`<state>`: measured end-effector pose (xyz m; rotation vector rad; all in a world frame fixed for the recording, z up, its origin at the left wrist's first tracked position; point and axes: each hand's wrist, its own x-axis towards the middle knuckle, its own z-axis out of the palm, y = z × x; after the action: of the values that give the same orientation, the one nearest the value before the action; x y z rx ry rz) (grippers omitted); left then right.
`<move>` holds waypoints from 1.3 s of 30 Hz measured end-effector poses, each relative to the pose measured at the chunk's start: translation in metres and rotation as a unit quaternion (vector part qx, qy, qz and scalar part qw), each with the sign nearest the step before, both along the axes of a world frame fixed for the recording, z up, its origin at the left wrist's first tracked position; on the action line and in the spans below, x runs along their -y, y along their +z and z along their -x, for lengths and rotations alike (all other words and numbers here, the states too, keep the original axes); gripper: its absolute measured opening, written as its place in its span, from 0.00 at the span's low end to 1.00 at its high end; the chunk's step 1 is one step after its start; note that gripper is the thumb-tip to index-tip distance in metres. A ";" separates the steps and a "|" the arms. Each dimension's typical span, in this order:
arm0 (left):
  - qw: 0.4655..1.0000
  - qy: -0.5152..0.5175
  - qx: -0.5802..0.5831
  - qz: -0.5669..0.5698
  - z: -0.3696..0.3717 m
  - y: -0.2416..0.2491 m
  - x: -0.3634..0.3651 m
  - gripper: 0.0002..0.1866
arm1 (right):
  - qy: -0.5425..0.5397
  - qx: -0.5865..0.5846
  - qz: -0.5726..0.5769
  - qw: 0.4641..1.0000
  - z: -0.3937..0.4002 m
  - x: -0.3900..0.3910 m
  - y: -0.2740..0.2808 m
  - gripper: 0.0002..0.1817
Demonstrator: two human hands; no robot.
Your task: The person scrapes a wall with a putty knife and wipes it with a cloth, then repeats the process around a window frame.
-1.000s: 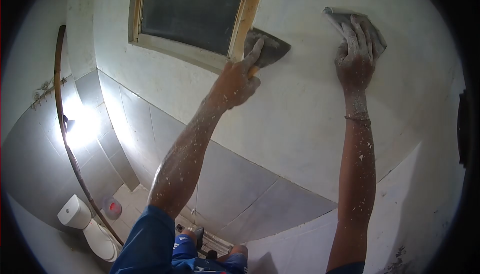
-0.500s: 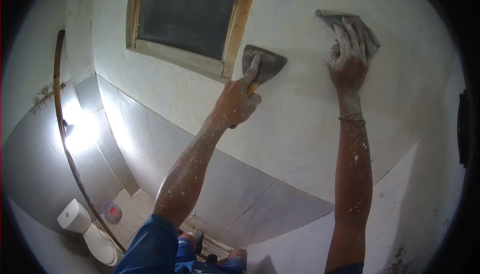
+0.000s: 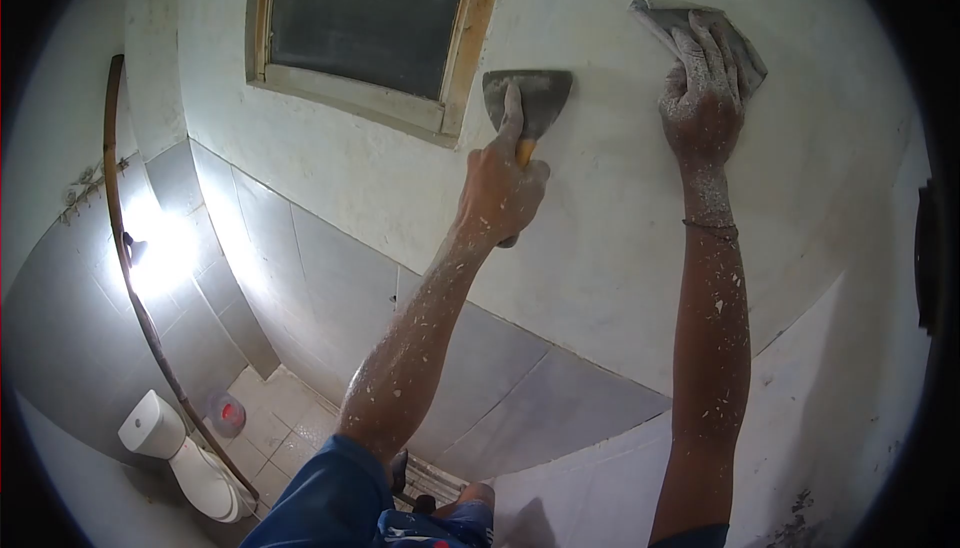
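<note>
My left hand (image 3: 503, 188) is wrapped around the yellow handle of a putty knife (image 3: 545, 100), with the index finger stretched along its wide metal blade. The blade is close to the pale plastered wall (image 3: 590, 248), right of the window. Higher up on the right, my right hand (image 3: 703, 98) presses a folded grey sheet of sandpaper (image 3: 745, 53) against the wall, fingers over it and part of it hidden beneath them. White dust coats the right fingers, and pale flecks dot both forearms.
A wood-framed window (image 3: 370, 33) is at upper left. Grey tiles (image 3: 520, 388) line the lower wall. Down at the left are a white toilet (image 3: 205, 483), a long curved pole (image 3: 130, 258), a bright lamp (image 3: 165, 253) and a clear container with something red (image 3: 228, 414).
My left hand has moved slightly right, turning the putty knife so its blade edge now points more upward. The right hand and sandpaper have shifted slightly up in view.
</note>
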<state>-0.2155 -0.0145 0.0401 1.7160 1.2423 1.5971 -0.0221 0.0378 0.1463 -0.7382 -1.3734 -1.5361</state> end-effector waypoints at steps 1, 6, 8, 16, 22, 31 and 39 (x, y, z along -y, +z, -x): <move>0.998 0.014 -0.011 -0.060 0.001 -0.007 -0.008 0.42 | 0.001 -0.003 0.002 1.000 0.000 0.000 -0.002 0.19; 1.000 0.006 -0.010 0.002 0.007 0.004 -0.001 0.44 | -0.004 -0.006 0.006 1.000 0.000 0.002 0.000 0.19; 0.987 0.073 -0.068 -0.126 0.007 -0.037 -0.034 0.44 | -0.008 -0.002 0.004 1.000 0.000 0.002 0.001 0.19; 0.996 0.007 -0.080 -0.043 0.022 -0.009 -0.004 0.44 | -0.013 -0.002 0.012 1.000 0.001 0.004 0.000 0.20; 0.995 -0.009 -0.100 -0.022 0.030 0.022 -0.003 0.44 | -0.008 -0.009 0.014 1.000 0.003 0.003 0.001 0.20; 0.986 -0.023 -0.138 -0.085 0.041 0.003 -0.011 0.45 | -0.005 -0.007 0.002 1.000 0.001 0.003 0.002 0.20; 0.989 -0.007 -0.130 -0.067 0.037 0.030 -0.019 0.44 | -0.012 -0.007 0.000 1.000 0.002 0.003 0.000 0.19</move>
<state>-0.2521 0.0049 0.0698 2.0665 1.2618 1.5149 -0.0238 0.0352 0.1468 -0.7656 -1.3580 -1.5471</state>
